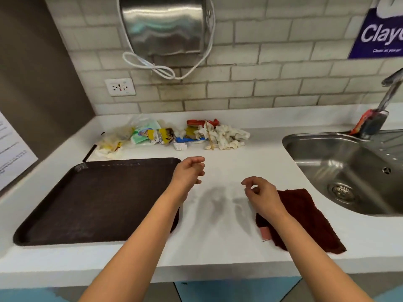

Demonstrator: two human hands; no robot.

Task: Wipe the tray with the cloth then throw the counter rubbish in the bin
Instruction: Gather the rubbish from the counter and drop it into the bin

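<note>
On the counter [218, 247], bare tray [98, 203], cloth [305, 219] beside sink [327, 171]

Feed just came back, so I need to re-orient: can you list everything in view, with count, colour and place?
tray: one, dark brown, counter left
cloth: one, dark red, flat on the counter beside the sink
rubbish: one pile, mixed wrappers and white tissues, back of the counter
counter: one, white
sink: one, steel, right
tap: one, steel, behind the sink
socket: one, white, wall
hand dryer: one, steel, wall
left hand: empty, at the tray's right edge
right hand: empty, over the cloth's left edge
</note>
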